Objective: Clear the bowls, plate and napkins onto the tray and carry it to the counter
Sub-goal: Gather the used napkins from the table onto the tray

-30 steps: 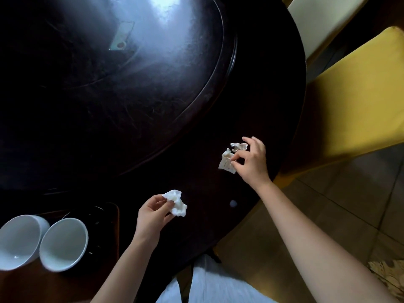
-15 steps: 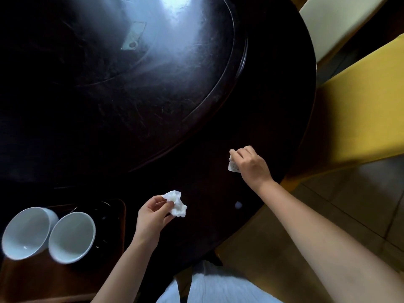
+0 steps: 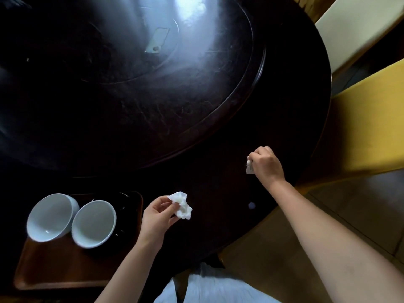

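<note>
My left hand (image 3: 157, 217) pinches a crumpled white napkin (image 3: 182, 206) just right of the brown tray (image 3: 54, 267). Two white bowls (image 3: 50, 216) (image 3: 93, 223) stand side by side on the tray, with a dark plate (image 3: 125, 215) barely visible behind the right one. Farther right, my right hand (image 3: 265, 165) is closed over a second crumpled napkin (image 3: 249, 167) above the dark round table (image 3: 290, 119); only a small part of that napkin shows past the fingers.
A raised turntable (image 3: 153, 84) fills the table's middle, with a pale tag (image 3: 157, 40) on it. A small white scrap (image 3: 251, 206) lies near the table's front edge. Yellow chair (image 3: 371, 119) and cream chair (image 3: 349, 25) stand at the right.
My right hand has closed around the second napkin and lifted it off the table. My left hand keeps its napkin, still beside the tray.
</note>
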The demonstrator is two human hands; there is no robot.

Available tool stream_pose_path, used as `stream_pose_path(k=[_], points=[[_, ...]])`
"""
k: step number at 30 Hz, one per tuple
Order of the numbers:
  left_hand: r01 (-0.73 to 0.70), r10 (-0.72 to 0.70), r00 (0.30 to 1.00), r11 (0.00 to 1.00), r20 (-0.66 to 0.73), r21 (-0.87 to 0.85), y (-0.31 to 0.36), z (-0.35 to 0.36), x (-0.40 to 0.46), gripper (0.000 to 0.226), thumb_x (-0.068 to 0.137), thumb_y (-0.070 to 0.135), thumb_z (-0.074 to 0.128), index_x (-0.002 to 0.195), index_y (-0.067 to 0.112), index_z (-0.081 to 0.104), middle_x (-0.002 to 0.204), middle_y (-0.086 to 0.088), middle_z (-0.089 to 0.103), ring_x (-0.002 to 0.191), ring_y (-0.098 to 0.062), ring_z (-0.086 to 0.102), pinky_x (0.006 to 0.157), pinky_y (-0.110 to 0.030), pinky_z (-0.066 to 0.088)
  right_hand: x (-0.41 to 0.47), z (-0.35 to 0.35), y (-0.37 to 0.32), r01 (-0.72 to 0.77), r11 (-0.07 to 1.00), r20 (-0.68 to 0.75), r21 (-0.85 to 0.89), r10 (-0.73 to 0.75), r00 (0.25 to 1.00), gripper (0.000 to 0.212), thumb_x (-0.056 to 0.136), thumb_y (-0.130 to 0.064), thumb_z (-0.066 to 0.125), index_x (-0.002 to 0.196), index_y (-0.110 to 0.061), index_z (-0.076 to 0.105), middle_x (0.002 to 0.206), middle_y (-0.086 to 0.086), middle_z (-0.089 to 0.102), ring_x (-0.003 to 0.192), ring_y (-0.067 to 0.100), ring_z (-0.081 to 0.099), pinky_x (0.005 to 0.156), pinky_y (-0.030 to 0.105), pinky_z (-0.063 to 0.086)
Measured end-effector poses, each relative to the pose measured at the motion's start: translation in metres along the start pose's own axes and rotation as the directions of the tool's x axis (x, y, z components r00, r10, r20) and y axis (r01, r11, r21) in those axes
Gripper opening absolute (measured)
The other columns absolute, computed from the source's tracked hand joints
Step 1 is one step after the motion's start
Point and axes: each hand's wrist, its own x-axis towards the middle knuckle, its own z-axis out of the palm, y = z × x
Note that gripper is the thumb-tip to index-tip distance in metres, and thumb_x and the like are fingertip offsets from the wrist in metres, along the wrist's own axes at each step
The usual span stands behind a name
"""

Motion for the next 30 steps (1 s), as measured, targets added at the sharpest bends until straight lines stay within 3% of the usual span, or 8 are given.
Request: stream_pose_path(k=[4, 8, 13, 17, 21, 25, 30], points=[[0.002, -0.002, 1.0, 1.0, 0.005, -0.003, -0.006, -0.008, -0.006, 0.008, 0.082, 0.007, 0.063, 0.089, 0.011, 0.066, 0.086, -0.008, 0.071, 0.084, -0.021, 0.07, 0.074, -0.031, 0.054, 0.005, 0.001, 0.006, -0.03, 0.989, 0.056, 0.147, 0.022, 0.998, 0.009, 0.076, 0.004, 0.064, 0.082, 0.0, 0.069, 0.095, 0.016, 0.063, 0.091, 0.029, 0.06, 0.071, 0.035, 0.054], [0.012, -0.012, 1.0, 1.0, -0.006, 0.005, -0.011, -0.012, -0.009, 0.009, 0.083, 0.007, 0.062, 0.09, 0.01, 0.066, 0.089, -0.011, 0.07, 0.088, -0.024, 0.069, 0.077, -0.034, 0.054, -0.003, -0.007, 0.007, 0.058, 0.991, 0.092, 0.118, -0.069, 0.993, 0.024, 0.072, 0.011, 0.064, 0.093, 0.001, 0.067, 0.103, 0.017, 0.064, 0.104, 0.032, 0.056, 0.079, 0.044, 0.054], [0.013, -0.013, 1.0, 1.0, -0.004, 0.016, -0.014, -0.01, -0.011, 0.01, 0.083, 0.006, 0.061, 0.092, 0.009, 0.065, 0.093, -0.013, 0.07, 0.09, -0.025, 0.069, 0.077, -0.034, 0.054, -0.008, 0.003, 0.002, 0.03, 0.996, 0.042, 0.081, -0.033, 0.999, 0.02, 0.066, 0.012, 0.07, 0.076, -0.004, 0.062, 0.082, 0.013, 0.064, 0.081, 0.03, 0.06, 0.053, 0.04, 0.055], [0.002, -0.002, 1.0, 1.0, -0.004, 0.008, -0.01, -0.009, -0.012, 0.009, 0.083, 0.006, 0.062, 0.091, 0.009, 0.064, 0.092, -0.012, 0.07, 0.09, -0.024, 0.069, 0.074, -0.03, 0.053, -0.02, -0.003, -0.017, 0.01, 0.988, -0.084, 0.156, 0.003, 0.996, 0.017, 0.07, 0.01, 0.067, 0.081, -0.002, 0.066, 0.081, 0.014, 0.067, 0.08, 0.032, 0.061, 0.057, 0.041, 0.056], [-0.018, 0.018, 1.0, 1.0, 0.019, -0.016, -0.001, -0.011, -0.015, 0.009, 0.084, 0.007, 0.061, 0.092, 0.009, 0.064, 0.091, -0.012, 0.07, 0.09, -0.025, 0.069, 0.075, -0.031, 0.053, -0.039, -0.017, -0.062, 0.06, 0.956, -0.175, 0.288, -0.009, 0.985, 0.02, 0.071, 0.007, 0.066, 0.086, -0.006, 0.068, 0.086, 0.008, 0.069, 0.085, 0.026, 0.061, 0.071, 0.033, 0.054], [-0.07, 0.071, 0.997, 0.997, 0.036, -0.023, 0.007, -0.025, -0.019, 0.009, 0.083, 0.007, 0.062, 0.091, 0.011, 0.065, 0.089, -0.011, 0.072, 0.089, -0.025, 0.07, 0.076, -0.033, 0.054, -0.066, -0.027, -0.113, 0.054, 0.922, -0.175, 0.383, 0.015, 0.984, 0.024, 0.07, 0.001, 0.072, 0.089, -0.012, 0.068, 0.09, 0.002, 0.068, 0.085, 0.019, 0.06, 0.073, 0.025, 0.051], [-0.262, 0.263, 0.965, 0.963, -0.001, 0.065, 0.015, -0.065, -0.033, 0.01, 0.081, 0.011, 0.065, 0.089, 0.018, 0.068, 0.08, -0.001, 0.073, 0.08, -0.016, 0.069, 0.07, -0.025, 0.053, -0.097, -0.034, -0.178, 0.047, 0.882, -0.168, 0.468, 0.036, 0.985, 0.02, 0.07, -0.006, 0.076, 0.087, -0.011, 0.067, 0.089, 0.001, 0.068, 0.083, 0.014, 0.059, 0.08, 0.014, 0.041]])
